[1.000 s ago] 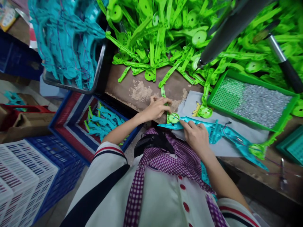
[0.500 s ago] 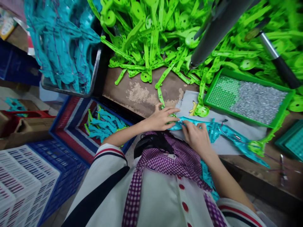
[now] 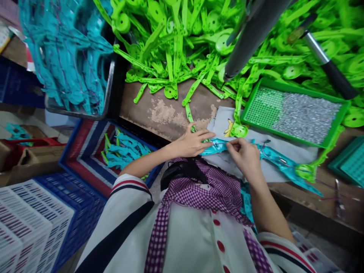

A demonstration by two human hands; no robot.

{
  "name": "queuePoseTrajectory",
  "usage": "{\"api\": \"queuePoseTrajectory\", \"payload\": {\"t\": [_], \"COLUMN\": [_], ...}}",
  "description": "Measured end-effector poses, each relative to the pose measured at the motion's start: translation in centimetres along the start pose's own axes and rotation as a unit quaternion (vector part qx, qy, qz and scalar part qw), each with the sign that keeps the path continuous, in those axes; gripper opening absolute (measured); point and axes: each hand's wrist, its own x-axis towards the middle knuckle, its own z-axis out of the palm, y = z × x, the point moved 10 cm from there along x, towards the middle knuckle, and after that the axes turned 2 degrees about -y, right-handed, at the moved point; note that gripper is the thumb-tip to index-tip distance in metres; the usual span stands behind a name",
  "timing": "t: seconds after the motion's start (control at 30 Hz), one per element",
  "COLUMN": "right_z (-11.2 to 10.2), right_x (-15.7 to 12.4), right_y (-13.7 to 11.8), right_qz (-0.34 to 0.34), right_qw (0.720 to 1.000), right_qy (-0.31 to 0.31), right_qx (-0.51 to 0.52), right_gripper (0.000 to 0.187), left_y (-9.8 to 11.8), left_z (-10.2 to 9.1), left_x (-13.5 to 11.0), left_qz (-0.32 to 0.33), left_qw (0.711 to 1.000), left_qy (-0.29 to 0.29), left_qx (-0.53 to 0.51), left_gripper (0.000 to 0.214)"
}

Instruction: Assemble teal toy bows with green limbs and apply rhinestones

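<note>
A translucent blue plastic shell (image 3: 270, 152), long and narrow, lies on a grey cloth (image 3: 305, 153) at the table's front edge. Over the shell's left end, my left hand (image 3: 193, 142) rests with fingers spread and thumb raised apart from them. My right hand (image 3: 246, 155) is above the shell's middle, thumb and forefinger pinched together; what is between the tips is too small to make out. Thin dark wires run along the shell. Its right end overlaps a round green plastic part (image 3: 303, 171). Another green part (image 3: 239, 130) lies on the cloth behind my hands.
Green plastic arms (image 3: 179, 49) are heaped across the back. A green tray (image 3: 247, 118) holds small metal pieces. A dark tool shaft (image 3: 244, 41) hangs over the heap; a hammer (image 3: 338, 79) lies right. Blue shells (image 3: 68, 57) fill a black bin; a lined crate (image 3: 76, 151) stands below left.
My right hand has moved right and slightly up along the shell, its fingertips now farther from my left hand. My left hand stays over the left end. The whole view has shifted slightly.
</note>
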Motion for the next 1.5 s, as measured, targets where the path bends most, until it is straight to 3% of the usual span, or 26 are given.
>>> {"api": "queuePoseTrajectory", "payload": {"t": [0.13,0.27,0.53,0.77,0.97,1.2,1.37,1.5], "right_z": [-0.7,-1.9,-1.6,-1.6,-1.3,-1.1,-0.8,-0.8], "right_x": [-0.3,-0.7,-0.4,-0.2,0.8,0.0,-0.1,0.0], "right_y": [1.1,0.2,0.4,-0.3,0.3,-0.2,0.4,0.7], "right_qz": [0.035,-0.003,0.011,0.023,0.028,-0.001,-0.012,-0.020], "right_qw": [0.999,0.997,0.992,0.987,0.989,0.989,0.990,0.991], "right_qy": [-0.003,0.044,0.020,-0.007,-0.003,0.019,0.030,0.033], "right_qx": [0.030,-0.069,-0.121,-0.158,-0.145,-0.146,-0.136,-0.128], "right_gripper": [0.028,0.029,0.034,0.027,0.023,0.019,0.023,0.026], "left_y": [0.4,0.4,0.5,0.6,0.6,0.9,0.5,-0.2], "left_z": [-0.3,-0.3,-0.5,-0.9,-0.5,-0.9,-0.5,-0.3], "left_x": [0.2,0.3,0.2,0.3,0.6,0.8,1.0,1.7], "left_qz": [0.013,0.020,0.023,0.023,0.018,0.021,-0.003,-0.060], "left_qw": [0.999,0.998,0.997,0.998,0.999,0.999,1.000,0.997], "left_qy": [-0.017,-0.025,-0.008,0.002,-0.028,-0.026,-0.007,0.026], "left_qx": [0.031,0.049,0.068,0.054,0.043,0.038,0.017,-0.033], "left_gripper": [0.031,0.031,0.030,0.028,0.028,0.027,0.023,0.030]}}
